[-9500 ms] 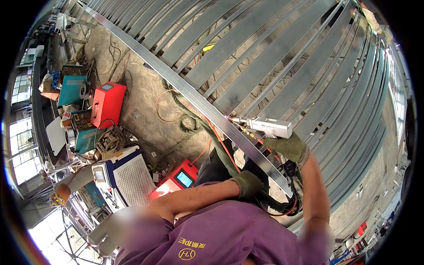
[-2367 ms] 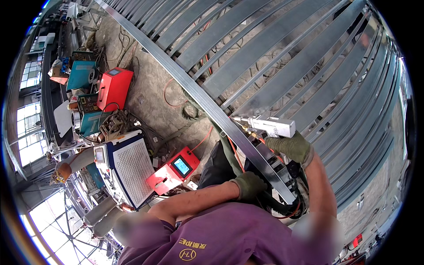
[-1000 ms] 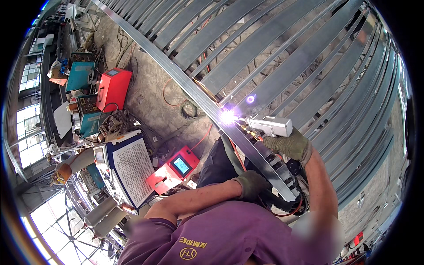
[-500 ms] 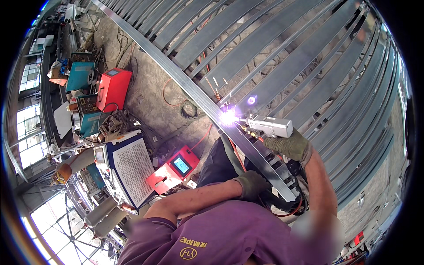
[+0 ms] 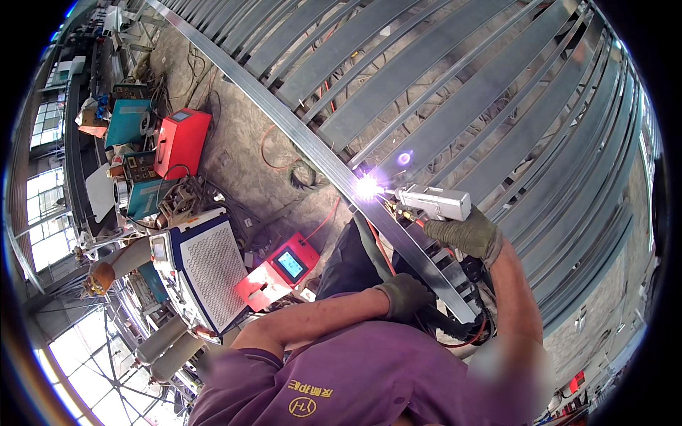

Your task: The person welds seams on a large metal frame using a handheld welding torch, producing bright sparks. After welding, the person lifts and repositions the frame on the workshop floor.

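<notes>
My right hand, in an olive work glove, is wrapped round a handheld welding gun with a boxy silver body. The gun's nozzle points left at a bright violet-white weld glare, which hides the joint itself. That glare sits on a long grey metal rail, where a flat slat meets it. My left hand, gloved too, rests low before my body, just left of the rail's near end. Its fingers are curled closed beside a black hose; what they grip is hidden.
Many parallel slats fan out to the right. On the left stand a red box with a lit screen, a white cabinet with a perforated panel, another red box and teal machines. Cables lie across the floor.
Sparks that flew above the weld glare are no longer seen. The slats and rail have shifted very slightly in view; both hands and the gun hold almost the same place.
</notes>
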`<state>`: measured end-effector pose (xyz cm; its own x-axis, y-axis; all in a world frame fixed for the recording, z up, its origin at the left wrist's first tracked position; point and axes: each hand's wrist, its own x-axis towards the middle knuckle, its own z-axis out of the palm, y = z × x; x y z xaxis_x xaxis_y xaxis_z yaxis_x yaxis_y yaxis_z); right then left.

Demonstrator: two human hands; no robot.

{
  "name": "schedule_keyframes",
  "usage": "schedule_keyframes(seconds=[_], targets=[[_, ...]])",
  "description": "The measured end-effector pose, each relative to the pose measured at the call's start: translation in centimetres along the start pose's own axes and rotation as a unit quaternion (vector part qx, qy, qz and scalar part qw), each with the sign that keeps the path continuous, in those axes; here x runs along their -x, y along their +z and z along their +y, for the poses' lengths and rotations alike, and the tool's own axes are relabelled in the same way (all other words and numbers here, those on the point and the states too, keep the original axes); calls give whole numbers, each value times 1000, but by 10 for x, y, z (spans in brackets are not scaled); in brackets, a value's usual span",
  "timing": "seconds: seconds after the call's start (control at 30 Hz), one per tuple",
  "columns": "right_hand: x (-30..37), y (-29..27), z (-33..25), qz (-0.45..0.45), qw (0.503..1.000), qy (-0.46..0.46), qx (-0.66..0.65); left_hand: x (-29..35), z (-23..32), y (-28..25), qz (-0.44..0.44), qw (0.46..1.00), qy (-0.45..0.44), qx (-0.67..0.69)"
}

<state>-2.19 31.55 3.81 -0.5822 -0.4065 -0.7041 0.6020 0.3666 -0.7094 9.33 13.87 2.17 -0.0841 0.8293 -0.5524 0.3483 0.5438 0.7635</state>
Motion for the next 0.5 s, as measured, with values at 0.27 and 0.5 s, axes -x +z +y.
schedule_keyframes(seconds=[0.27, 0.5], targets=[[0, 0, 9, 5, 999, -34, -18, -2, 1, 3, 2, 1000, 4, 3], [4, -3, 5, -8, 1000, -2, 0, -2, 3, 0, -5, 1000, 0, -2]])
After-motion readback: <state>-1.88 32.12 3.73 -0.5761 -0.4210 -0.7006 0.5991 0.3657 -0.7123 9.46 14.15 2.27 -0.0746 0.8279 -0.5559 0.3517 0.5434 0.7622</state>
